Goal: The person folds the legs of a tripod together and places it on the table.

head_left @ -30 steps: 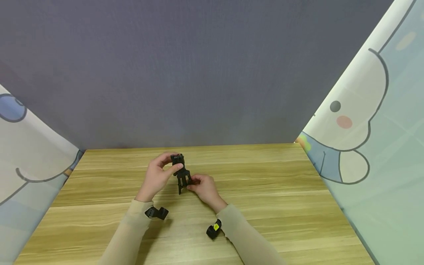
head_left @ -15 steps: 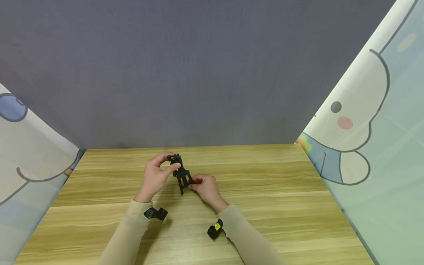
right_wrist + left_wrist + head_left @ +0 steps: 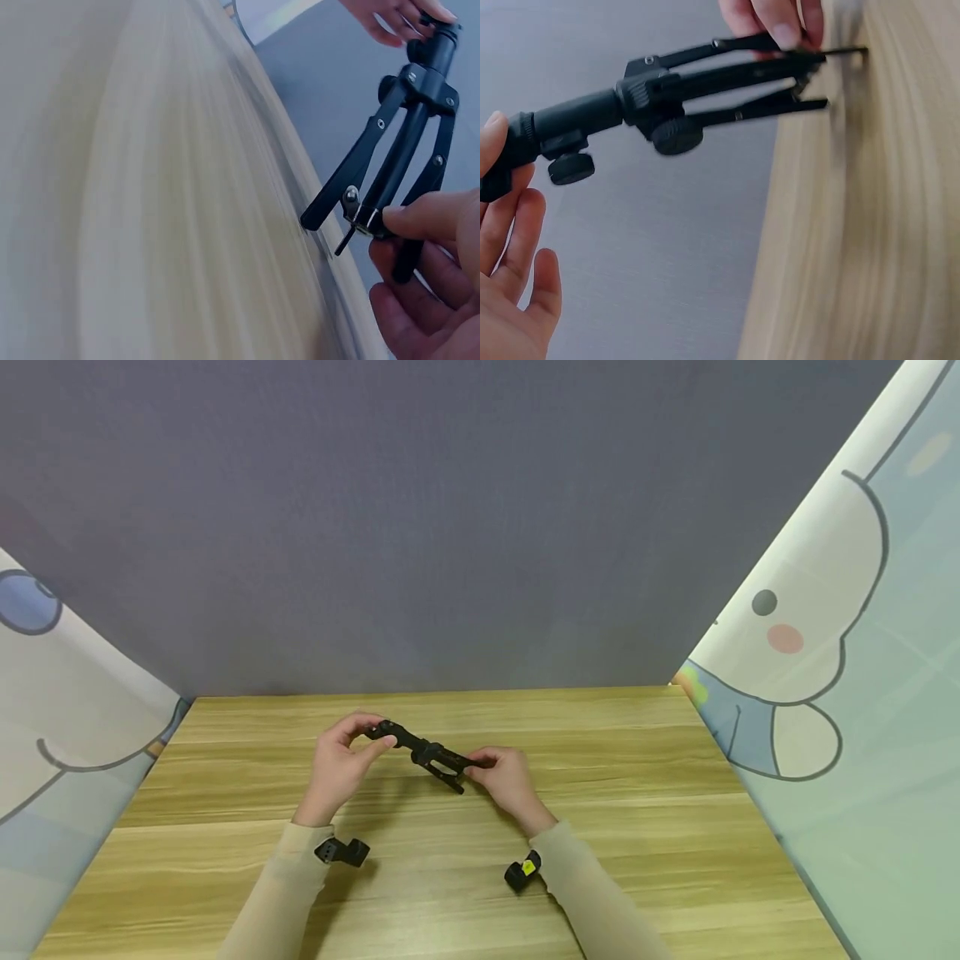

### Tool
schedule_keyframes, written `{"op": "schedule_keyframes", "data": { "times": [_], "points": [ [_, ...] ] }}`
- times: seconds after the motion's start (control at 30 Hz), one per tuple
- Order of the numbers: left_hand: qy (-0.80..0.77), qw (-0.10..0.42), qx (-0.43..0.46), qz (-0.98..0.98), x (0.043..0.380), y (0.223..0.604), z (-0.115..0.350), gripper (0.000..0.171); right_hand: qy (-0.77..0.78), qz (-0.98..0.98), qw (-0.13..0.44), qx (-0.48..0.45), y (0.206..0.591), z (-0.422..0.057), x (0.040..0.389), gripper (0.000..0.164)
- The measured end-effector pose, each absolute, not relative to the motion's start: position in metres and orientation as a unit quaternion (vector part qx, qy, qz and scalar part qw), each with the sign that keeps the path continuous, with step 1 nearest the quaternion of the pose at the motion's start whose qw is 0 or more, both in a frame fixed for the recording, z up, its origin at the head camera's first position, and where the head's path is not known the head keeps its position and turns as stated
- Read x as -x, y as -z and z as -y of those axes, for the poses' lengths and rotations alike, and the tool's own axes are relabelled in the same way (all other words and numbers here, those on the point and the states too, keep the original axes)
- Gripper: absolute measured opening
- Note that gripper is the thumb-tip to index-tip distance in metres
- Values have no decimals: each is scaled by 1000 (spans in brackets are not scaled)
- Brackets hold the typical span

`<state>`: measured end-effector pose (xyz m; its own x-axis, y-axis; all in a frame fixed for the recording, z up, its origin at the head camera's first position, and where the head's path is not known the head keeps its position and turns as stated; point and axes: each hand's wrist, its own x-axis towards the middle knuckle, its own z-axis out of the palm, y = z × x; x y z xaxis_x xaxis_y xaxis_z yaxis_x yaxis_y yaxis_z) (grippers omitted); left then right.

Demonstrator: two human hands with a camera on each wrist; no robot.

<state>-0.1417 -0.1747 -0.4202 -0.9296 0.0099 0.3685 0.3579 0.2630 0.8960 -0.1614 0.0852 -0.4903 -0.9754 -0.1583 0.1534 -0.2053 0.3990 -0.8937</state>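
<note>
A small black mini tripod (image 3: 426, 752) is held slantwise between both hands above the table. My left hand (image 3: 335, 770) grips its head end with thumb and fingers. At the other end, my right hand (image 3: 512, 783) pinches the foot of the tripod by a leg and the center column. In the left wrist view, the tripod (image 3: 592, 111) shows two round knobs along its tube. The legs, seen in the right wrist view on the tripod (image 3: 401, 154), stand only slightly apart, joined by metal hinges. The left palm hides part of the head.
A wood-grain table (image 3: 420, 893) lies under the hands. Behind it rises a grey panel (image 3: 450, 527), and cartoon-printed sheets (image 3: 817, 660) flank both sides. Each wrist wears a small black camera (image 3: 356, 852).
The tripod has swung from a steep tilt to a nearly level slant, its legs toward the right. My right hand has moved right with the legs; my left has shifted slightly left.
</note>
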Motion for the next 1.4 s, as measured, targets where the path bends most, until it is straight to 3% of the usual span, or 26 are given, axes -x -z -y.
{"op": "schedule_keyframes", "data": {
  "times": [0.17, 0.4, 0.67, 1.1, 1.4],
  "points": [
    [583, 118, 94, 798, 141, 429, 178, 31, -537, 834, 26, -124, 487, -106, 161, 15],
    [565, 118, 123, 807, 144, 442, 175, 23, -565, 813, 48, -130, 486, -134, 164, 19],
    [525, 66, 156, 834, 151, 460, 167, 22, -544, 829, 41, -121, 487, -161, 166, 17],
    [477, -11, 147, 866, 158, 472, 163, 19, -527, 838, 19, -141, 494, -173, 167, 17],
    [461, -30, 130, 877, 161, 476, 163, 20, -519, 843, 3, -143, 495, -176, 171, 15]
  ]
}}
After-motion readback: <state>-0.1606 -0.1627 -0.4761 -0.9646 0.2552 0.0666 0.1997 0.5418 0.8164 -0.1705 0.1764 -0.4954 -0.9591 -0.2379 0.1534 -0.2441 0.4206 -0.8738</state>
